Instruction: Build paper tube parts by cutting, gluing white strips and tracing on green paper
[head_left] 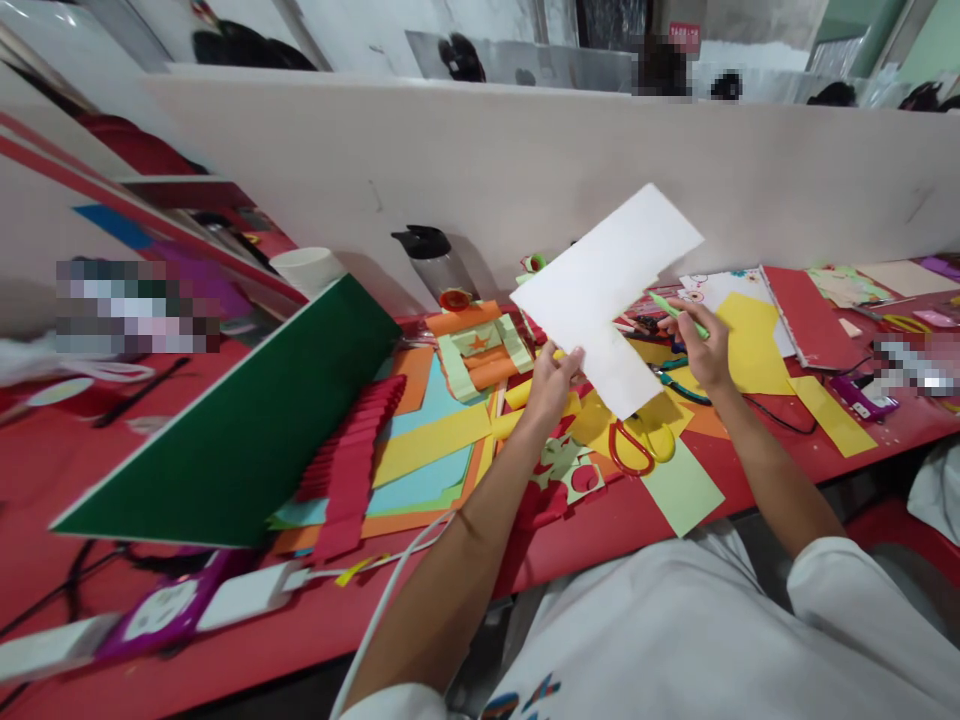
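Observation:
My left hand [556, 385] grips the lower left edge of a white T-shaped or L-shaped piece of paper [600, 285], raised above the table. My right hand [703, 345] holds a light green pen [679, 316] just right of the sheet, its tip close to the paper's edge. Below the paper lie scissors [637, 445] with red and yellow handles, partly covered by it. Near them are a pale green sheet [684, 487], yellow paper pieces and red and green cut-out scraps [574, 470].
A dark green board [240, 430] leans at the left. Pleated red paper [352, 460] lies over stacked coloured sheets. Behind stand a bottle [439, 265] and a white divider [420, 150]. A purple power strip [176, 605] with a white cable sits at front left.

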